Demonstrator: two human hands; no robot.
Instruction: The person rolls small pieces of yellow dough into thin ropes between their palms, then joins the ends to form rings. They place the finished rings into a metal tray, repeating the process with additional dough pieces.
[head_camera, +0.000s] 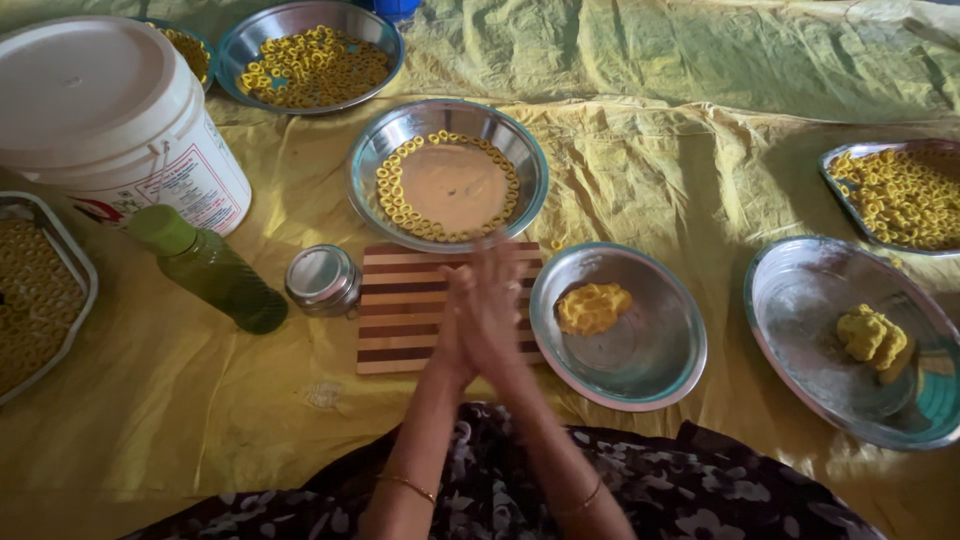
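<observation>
Yellow dough, presumably, was hidden between the left hand (462, 325) and right hand (500, 315), palms pressed flat together for rolling; striped board (400, 310) beneath, dough bowl (640, 370) just right.

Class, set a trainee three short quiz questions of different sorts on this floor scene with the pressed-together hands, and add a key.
1. True or false: the person's left hand and right hand are pressed palm to palm above the striped wooden board.
2. What lies in the round steel bowl right of the board? A) yellow dough lump B) green plastic bottle C) small steel tin
3. How are the yellow dough rings arranged in the steel dish beyond the board?

Key: 1 true; 2 A; 3 in a circle round the edge of its floor.
</observation>
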